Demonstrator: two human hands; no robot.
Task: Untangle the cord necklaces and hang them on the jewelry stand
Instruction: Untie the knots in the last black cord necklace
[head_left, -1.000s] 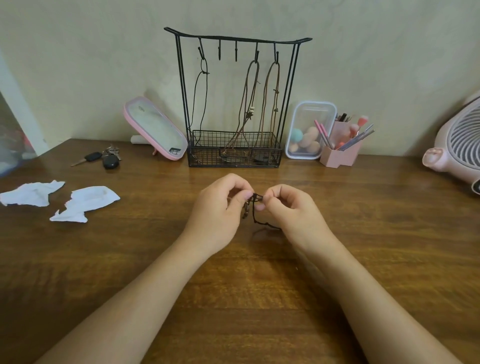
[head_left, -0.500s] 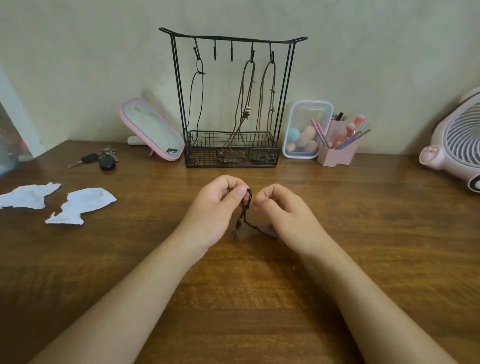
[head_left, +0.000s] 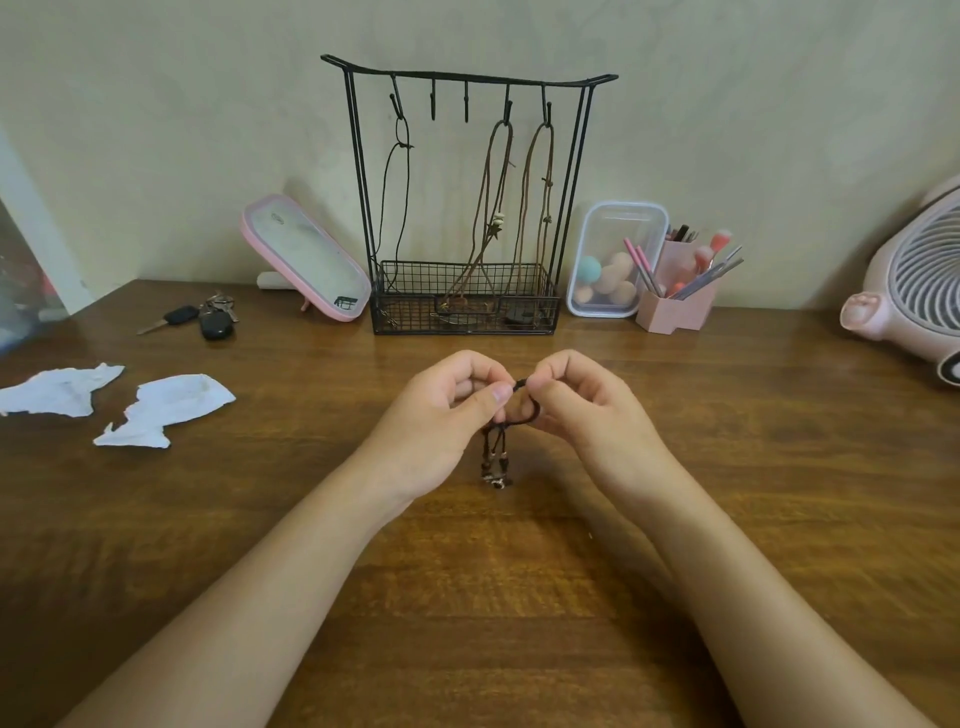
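Beaded ends of dark cord necklace (head_left: 493, 457) now dangle lower; we note left hand (head_left: 431, 426) and right hand (head_left: 597, 421) grips both pinching it. Mirror (head_left: 306, 257) mark unreadable.

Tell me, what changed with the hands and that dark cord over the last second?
The left hand and right hand kept pinching the dark cord necklace, working it between their fingertips. Its loop, which earlier trailed under the right hand, was drawn in, and the beaded ends now dangle between the hands. The jewelry stand and what hangs on it stayed put.
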